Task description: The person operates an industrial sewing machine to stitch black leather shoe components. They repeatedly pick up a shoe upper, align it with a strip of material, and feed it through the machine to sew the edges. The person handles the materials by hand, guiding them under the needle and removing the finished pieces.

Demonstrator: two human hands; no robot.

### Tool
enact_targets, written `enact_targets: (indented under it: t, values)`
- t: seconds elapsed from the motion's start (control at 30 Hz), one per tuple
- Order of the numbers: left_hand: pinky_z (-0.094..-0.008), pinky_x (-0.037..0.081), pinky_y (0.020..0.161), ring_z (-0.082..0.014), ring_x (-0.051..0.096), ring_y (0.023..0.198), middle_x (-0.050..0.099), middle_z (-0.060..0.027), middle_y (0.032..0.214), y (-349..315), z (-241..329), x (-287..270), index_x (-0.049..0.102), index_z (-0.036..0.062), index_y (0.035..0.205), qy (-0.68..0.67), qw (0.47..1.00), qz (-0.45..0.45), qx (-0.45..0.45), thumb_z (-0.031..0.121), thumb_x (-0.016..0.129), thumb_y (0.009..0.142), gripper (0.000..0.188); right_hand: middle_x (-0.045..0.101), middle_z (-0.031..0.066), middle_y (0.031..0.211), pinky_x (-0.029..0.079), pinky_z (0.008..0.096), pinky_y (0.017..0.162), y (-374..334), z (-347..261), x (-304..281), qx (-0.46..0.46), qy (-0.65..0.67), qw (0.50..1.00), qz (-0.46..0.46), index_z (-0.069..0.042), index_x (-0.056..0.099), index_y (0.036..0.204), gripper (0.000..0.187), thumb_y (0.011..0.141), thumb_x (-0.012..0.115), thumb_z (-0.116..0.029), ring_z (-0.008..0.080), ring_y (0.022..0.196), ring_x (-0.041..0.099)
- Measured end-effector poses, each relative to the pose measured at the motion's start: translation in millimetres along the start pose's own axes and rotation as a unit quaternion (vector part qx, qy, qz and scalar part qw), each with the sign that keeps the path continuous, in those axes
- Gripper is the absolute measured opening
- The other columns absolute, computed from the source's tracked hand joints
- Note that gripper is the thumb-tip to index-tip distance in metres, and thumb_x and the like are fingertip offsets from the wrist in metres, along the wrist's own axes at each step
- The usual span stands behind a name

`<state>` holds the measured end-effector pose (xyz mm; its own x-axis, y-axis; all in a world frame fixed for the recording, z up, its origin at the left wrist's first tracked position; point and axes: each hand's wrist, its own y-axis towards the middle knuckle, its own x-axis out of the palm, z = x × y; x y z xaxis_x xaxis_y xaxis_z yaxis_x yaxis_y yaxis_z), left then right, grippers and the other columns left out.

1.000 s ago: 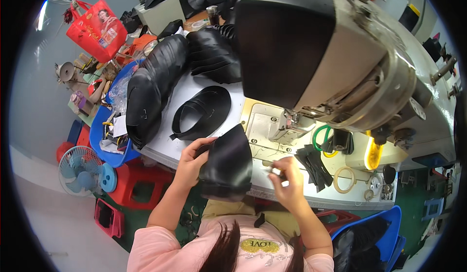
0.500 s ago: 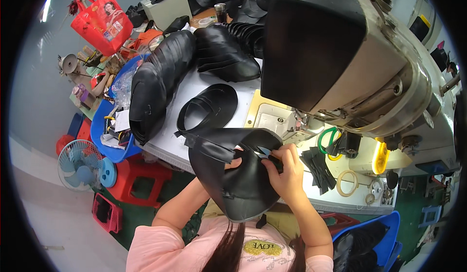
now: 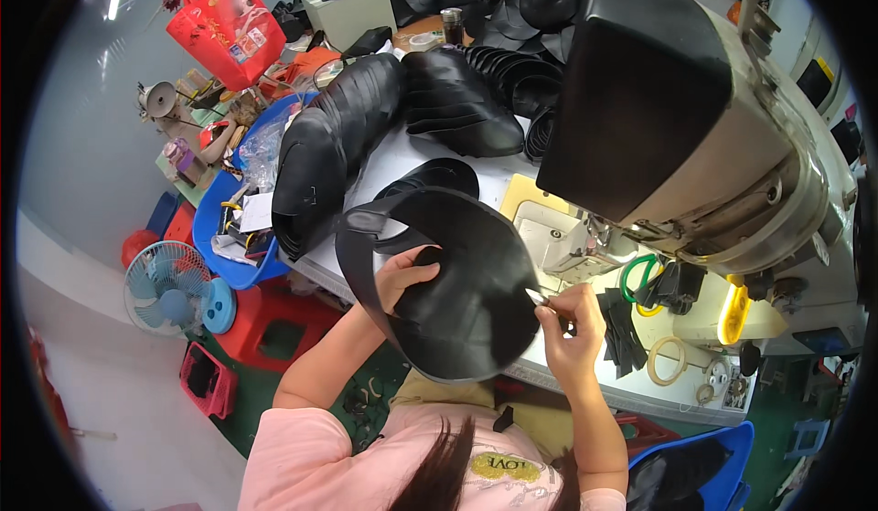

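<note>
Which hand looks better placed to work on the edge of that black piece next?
The right hand, probably. It pinches a small metal tool whose tip sits at the edge of the black curved piece. The left hand is spread under the piece, holding it up, so it seems tied to supporting.

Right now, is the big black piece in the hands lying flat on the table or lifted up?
Lifted up: the left hand holds the black piece above the table edge.

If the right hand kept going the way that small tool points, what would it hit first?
Most likely the black curved leather piece: the right hand aims its small metal tool up-left at the edge, seemingly touching it; depth is unclear.
</note>
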<state>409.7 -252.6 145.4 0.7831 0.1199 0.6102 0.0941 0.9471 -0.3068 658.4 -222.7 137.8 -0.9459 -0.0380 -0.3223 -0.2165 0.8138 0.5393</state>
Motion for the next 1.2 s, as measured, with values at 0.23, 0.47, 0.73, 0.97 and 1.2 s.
enact_targets:
  t: [0.23, 0.47, 0.73, 0.97, 1.2]
  values:
    - [-0.0262, 0.051, 0.074, -0.0168, 0.063, 0.08, 0.062, -0.0107, 0.094, -1.7, -20.4, 11.5, 0.054, -0.0024, 0.104, 0.018, 1.0, -0.017, -0.014, 0.002, 0.053, 0.079, 0.025, 0.05, 0.0114, 0.081, 0.048, 0.0287, 0.06, 7.5, -9.2, 24.5, 0.031, -0.042, 0.998, -0.027, 0.002, 0.051, 0.08, 0.026, 0.065, 0.072, 0.001, 0.0221, 0.068, 0.055]
    - [-0.0241, 0.047, 0.071, -0.0126, 0.057, 0.08, 0.06, -0.0056, 0.091, 3.3, -39.4, 3.6, 0.058, 0.0022, 0.097, 0.148, 0.983, 0.011, 0.112, 0.008, 0.065, 0.074, 0.025, 0.05, 0.0111, 0.078, 0.046, 0.0302, 0.05, 13.3, -15.5, 31.2, -0.009, -0.024, 1.0, 0.003, 0.0, 0.052, 0.079, 0.026, 0.065, 0.073, -0.004, 0.0251, 0.061, 0.056]
    - [-0.0241, 0.048, 0.071, -0.0133, 0.059, 0.076, 0.06, -0.0064, 0.09, 11.2, -43.1, -6.2, 0.056, 0.0015, 0.098, 0.183, 0.979, -0.003, 0.092, 0.005, 0.059, 0.078, 0.021, 0.05, 0.0105, 0.073, 0.043, 0.0271, 0.052, 15.9, -9.9, 25.8, -0.004, 0.016, 1.0, 0.012, 0.0, 0.052, 0.076, 0.023, 0.064, 0.072, 0.001, 0.0226, 0.059, 0.052]
    - [-0.0248, 0.052, 0.072, -0.0159, 0.063, 0.077, 0.062, -0.0099, 0.092, -4.2, -2.4, 25.0, 0.053, -0.0005, 0.102, -0.012, 0.999, -0.03, -0.024, 0.002, 0.053, 0.08, 0.022, 0.05, 0.0096, 0.073, 0.046, 0.0254, 0.055, 10.8, -4.1, 20.8, 0.047, 0.036, 0.998, 0.009, 0.002, 0.052, 0.076, 0.022, 0.066, 0.072, 0.0, 0.0184, 0.06, 0.052]
    - [-0.0252, 0.048, 0.074, -0.0152, 0.059, 0.081, 0.06, -0.0071, 0.091, 5.4, -20.5, -4.5, 0.058, 0.0011, 0.096, 0.332, 0.925, 0.0, 0.185, 0.005, 0.06, 0.077, 0.02, 0.05, 0.0075, 0.073, 0.043, 0.0249, 0.051, 9.1, 0.4, 31.8, 0.024, 0.009, 0.999, -0.035, 0.001, 0.053, 0.076, 0.022, 0.065, 0.072, 0.001, 0.0153, 0.057, 0.05]
